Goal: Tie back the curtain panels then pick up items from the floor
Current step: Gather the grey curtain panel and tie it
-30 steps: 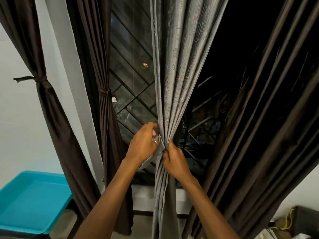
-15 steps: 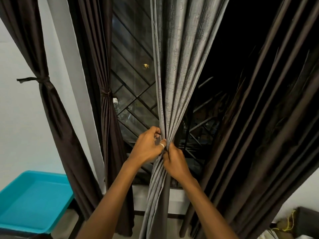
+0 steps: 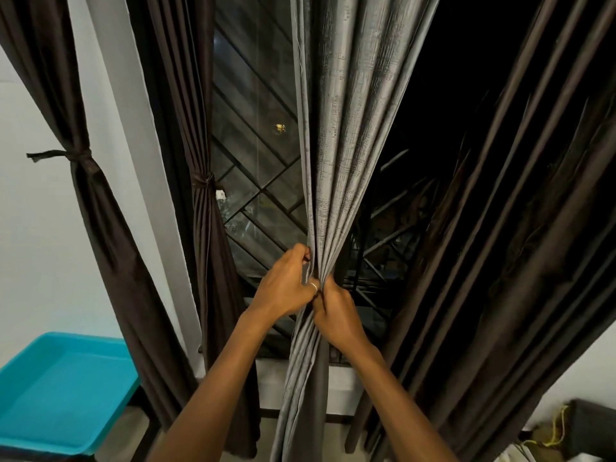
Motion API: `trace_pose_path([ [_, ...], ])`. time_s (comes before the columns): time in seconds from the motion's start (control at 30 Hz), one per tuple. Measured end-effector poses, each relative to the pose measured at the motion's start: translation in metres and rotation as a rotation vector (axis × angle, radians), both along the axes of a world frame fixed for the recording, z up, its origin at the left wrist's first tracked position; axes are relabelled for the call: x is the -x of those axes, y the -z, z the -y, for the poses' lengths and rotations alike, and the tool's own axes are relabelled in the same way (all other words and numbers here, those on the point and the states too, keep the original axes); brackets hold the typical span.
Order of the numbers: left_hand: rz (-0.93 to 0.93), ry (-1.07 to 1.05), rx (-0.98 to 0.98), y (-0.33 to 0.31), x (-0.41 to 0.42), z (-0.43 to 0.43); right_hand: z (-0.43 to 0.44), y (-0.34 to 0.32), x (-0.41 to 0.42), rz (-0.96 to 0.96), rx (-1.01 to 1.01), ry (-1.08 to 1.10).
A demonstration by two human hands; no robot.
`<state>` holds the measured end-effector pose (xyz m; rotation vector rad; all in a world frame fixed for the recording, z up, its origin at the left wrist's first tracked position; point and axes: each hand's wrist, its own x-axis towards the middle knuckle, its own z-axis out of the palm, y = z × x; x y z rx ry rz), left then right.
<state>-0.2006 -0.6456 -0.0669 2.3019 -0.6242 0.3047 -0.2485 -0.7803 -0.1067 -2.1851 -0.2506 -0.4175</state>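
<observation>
Fingers (image 3: 297,256) of the left hand (image 3: 286,290) are curled round the gathered middle of the grey curtain (image 3: 346,128), pinching a fold of its cloth from the left side, and a pale ring (image 3: 313,286) shows on one of them. Touching it from the right, the right hand (image 3: 337,313) is closed in a fist round the same bunch, knuckles upward, with its fingers (image 3: 328,285) wrapped into the folds. Whether a separate tie band lies between the two hands cannot be told. The grey curtain hangs in front of the middle of the window (image 3: 260,161); it fans wide above the hands, narrows to a tight neck at the grip and falls loose below them past the sill. To the left, against the white wall (image 3: 33,228), a brown curtain (image 3: 100,208) is cinched by a knotted tie (image 3: 66,155), and a second brown curtain (image 3: 208,235) at the window's left edge is bound the same way. A third brown curtain (image 3: 516,261) hangs untied down the right side, just beside the grey one. A blue tray (image 3: 63,388) sits in the lower left corner, below the tied curtains.
</observation>
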Motion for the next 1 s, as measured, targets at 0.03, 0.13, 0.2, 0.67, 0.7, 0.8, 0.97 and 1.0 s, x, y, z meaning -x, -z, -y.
trace_pose_path([
  [0.03,0.008,-0.009,0.015,0.0,0.001,0.001,0.0,0.0,0.0,0.001,0.002,0.003],
  [0.13,0.037,-0.021,0.056,0.002,0.003,0.002,0.0,0.0,-0.001,-0.017,0.027,0.033],
  [0.2,0.049,-0.02,0.08,0.004,0.005,0.0,-0.001,0.0,-0.002,-0.019,0.036,0.052],
  [0.67,0.018,-0.058,0.124,-0.001,0.01,-0.006,-0.022,0.006,-0.007,0.019,0.051,0.107],
  [0.7,0.006,-0.076,0.109,-0.004,0.011,-0.004,-0.023,0.007,-0.008,0.022,0.066,0.099],
  [0.8,0.019,-0.171,-0.006,-0.009,0.012,0.004,-0.023,0.01,-0.01,0.015,0.088,0.081],
  [0.97,0.068,-0.211,-0.015,-0.007,0.006,0.016,-0.016,0.009,-0.01,0.059,0.01,-0.011],
  [1.0,0.06,-0.187,-0.011,-0.007,0.005,0.015,-0.012,0.007,-0.01,0.05,-0.013,-0.051],
])
